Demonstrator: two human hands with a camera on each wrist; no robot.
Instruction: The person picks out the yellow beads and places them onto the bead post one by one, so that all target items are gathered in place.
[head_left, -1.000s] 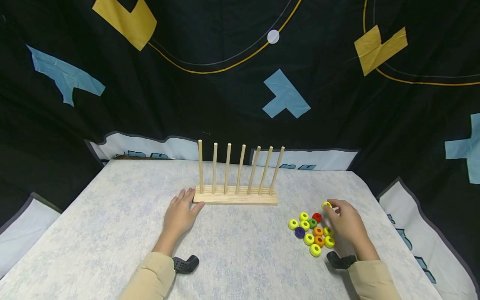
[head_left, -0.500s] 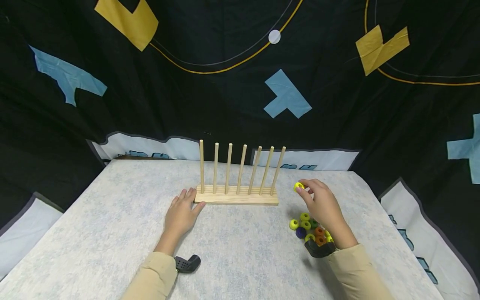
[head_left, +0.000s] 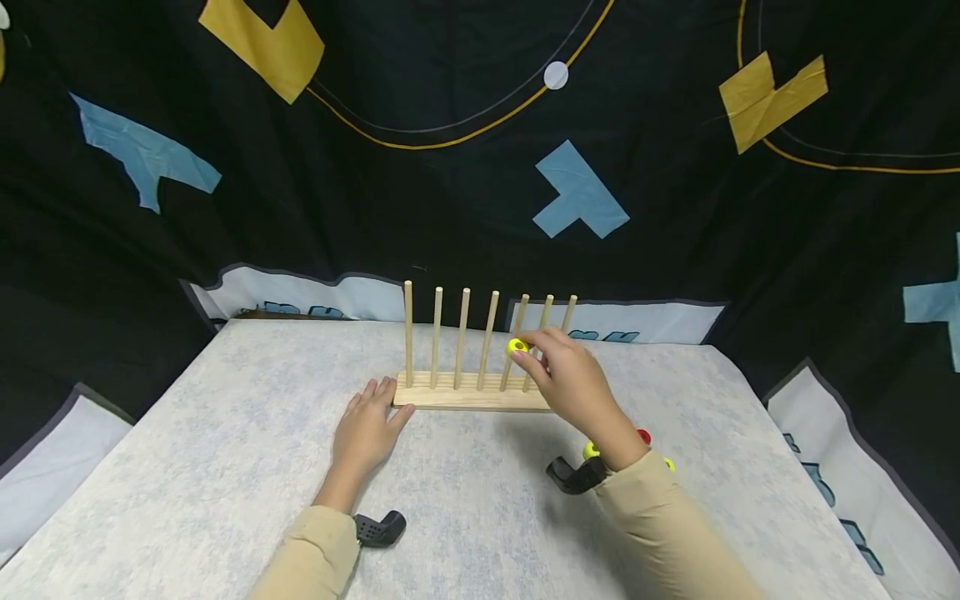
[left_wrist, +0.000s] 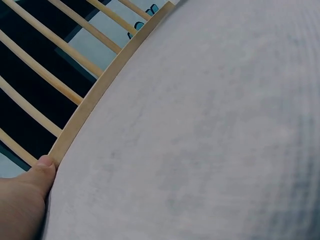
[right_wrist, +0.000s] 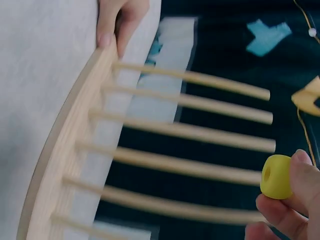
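A light wooden peg rack (head_left: pixel 471 400), a flat base bearing a row of upright pegs, stands toward the back of the table. My left hand (head_left: pixel 367 429) holds the base's left end, the thumb (left_wrist: pixel 44 165) at its front corner and the fingers at the end face. Between thumb and fingertips my right hand (head_left: pixel 567 375) pinches a yellow bead (right_wrist: pixel 276 177) with a hole through it. In the head view this bead overlaps a peg right of the rack's middle; the right wrist view has it near the peg tips. All the pegs are bare.
Beyond the right forearm, parts of loose beads show on the table (head_left: pixel 465 517), among them a red bead (head_left: pixel 644 436) and a yellow bead (head_left: pixel 591 450); the forearm hides the others. A black curtain (head_left: pixel 360 208) with taped shapes hangs behind the table.
My right hand has carried the yellow bead left and up, from beside the loose beads to the rack's pegs. The left hand has stayed at the rack's end.
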